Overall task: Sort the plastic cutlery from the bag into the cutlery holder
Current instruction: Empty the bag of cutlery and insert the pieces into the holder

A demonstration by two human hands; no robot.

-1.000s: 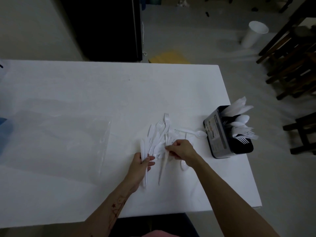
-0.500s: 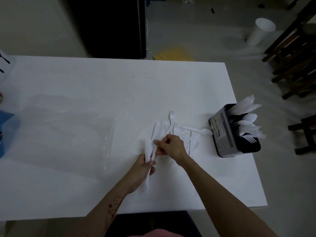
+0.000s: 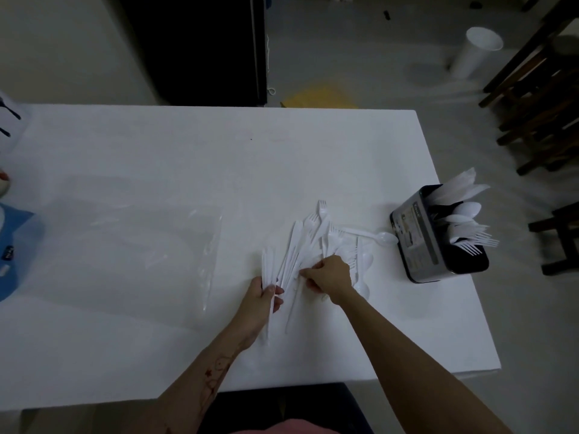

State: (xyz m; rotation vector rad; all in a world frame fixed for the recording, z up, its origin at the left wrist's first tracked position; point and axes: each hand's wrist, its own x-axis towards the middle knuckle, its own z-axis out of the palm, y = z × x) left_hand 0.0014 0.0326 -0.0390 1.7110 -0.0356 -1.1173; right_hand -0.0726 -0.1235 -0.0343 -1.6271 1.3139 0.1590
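Likely mix-up risk: left hand (image 3: 261, 297) gripped a bunch of white plastic knives (image 3: 270, 270); right hand (image 3: 329, 277) pinched another from the tangled white cutlery pile (image 3: 326, 242).

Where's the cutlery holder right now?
In the head view the cutlery holder stands near the table's right edge, right of the loose cutlery pile, with a lone spoon just left of it.

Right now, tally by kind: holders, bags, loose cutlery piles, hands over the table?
cutlery holder: 1
clear bag: 1
loose cutlery pile: 1
hands: 2, left hand and right hand, each gripping cutlery pieces
Total: 5
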